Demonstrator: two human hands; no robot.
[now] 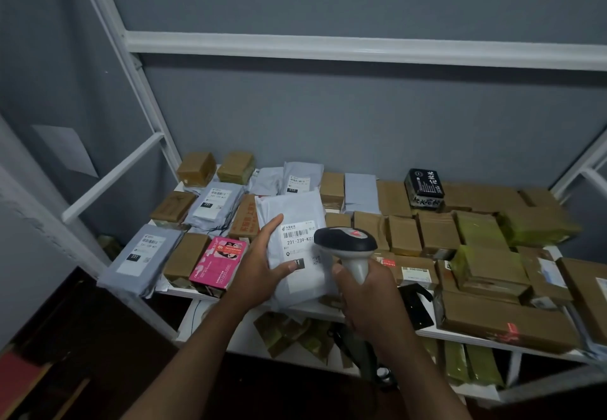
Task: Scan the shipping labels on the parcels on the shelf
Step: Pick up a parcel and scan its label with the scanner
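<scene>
The left hand (262, 262) grips the grey mailer (295, 248) tilted up at the shelf (460, 332) front, its long axis running away from the person, while the right hand (368, 291), curled round the scanner (348, 245), holds its head just right of the label (300, 239).

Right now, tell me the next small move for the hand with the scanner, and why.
Probably tip the grey handheld barcode scanner toward the barcode on the white shipping label. The right hand grips the handle with the scanner head beside the label's right edge, while the left hand holds the pale grey plastic mailer label-up.
</scene>
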